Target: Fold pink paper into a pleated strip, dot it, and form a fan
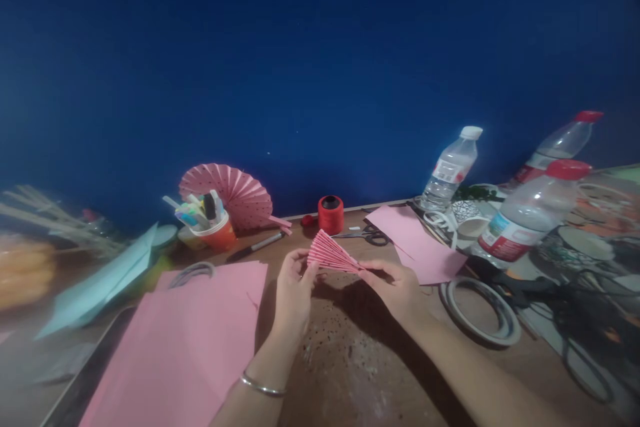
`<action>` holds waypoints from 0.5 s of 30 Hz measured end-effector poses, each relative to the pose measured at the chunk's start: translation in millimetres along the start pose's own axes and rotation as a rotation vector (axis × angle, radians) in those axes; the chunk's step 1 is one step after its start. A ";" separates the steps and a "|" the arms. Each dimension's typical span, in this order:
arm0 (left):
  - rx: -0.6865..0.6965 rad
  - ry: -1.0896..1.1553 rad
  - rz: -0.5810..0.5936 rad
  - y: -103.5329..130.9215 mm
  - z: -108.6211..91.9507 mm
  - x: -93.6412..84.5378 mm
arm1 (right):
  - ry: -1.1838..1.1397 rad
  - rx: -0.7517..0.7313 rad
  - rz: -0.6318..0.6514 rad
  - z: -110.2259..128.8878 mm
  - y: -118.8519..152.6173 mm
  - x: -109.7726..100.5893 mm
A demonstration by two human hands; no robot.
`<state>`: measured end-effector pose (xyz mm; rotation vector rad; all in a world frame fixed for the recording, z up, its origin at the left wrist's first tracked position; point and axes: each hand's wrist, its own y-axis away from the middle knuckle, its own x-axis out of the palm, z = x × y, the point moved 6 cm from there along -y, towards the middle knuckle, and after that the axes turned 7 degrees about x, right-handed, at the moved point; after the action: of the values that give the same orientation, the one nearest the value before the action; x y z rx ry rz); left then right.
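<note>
A small pleated pink paper fan (332,253) is held above the middle of the table, spread at its left end and gathered to a narrow point at its right. My left hand (295,287) grips the spread end, thumb in front and fingers behind. At the narrow end, my right hand (393,285) pinches the folds between thumb and fingers. Behind the fan stands a spool of red thread (331,217), with scissors (367,235) lying to its right. A larger pink paper fan (235,193), opened wide, leans against the blue wall.
Pink paper sheets (195,340) lie at left, another sheet (423,243) at right. A cup of markers (215,230) and a black marker (255,247) are behind. Tape rolls (483,312) and plastic bottles (525,217) crowd the right. Dark specks dot the tabletop (350,360).
</note>
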<state>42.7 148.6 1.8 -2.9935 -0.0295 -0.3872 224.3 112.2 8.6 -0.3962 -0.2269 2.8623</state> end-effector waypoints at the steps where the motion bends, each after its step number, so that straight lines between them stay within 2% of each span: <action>1: -0.001 0.005 -0.005 0.1 0.0 -0.1 | -0.001 -0.001 0.001 -0.4 -0.1 0.2; 6: -0.012 0.062 -0.003 0.5 -0.8 1.2 | -0.016 0.012 -0.030 -2.4 -1.7 -2.1; 15: -0.028 0.127 -0.016 1.8 -6.9 4.1 | -0.014 0.012 0.004 -6.5 -0.4 2.2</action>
<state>45.0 146.0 9.2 -2.9907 -0.0368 -0.5839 224.1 114.0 1.9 -0.3741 -0.2120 2.8695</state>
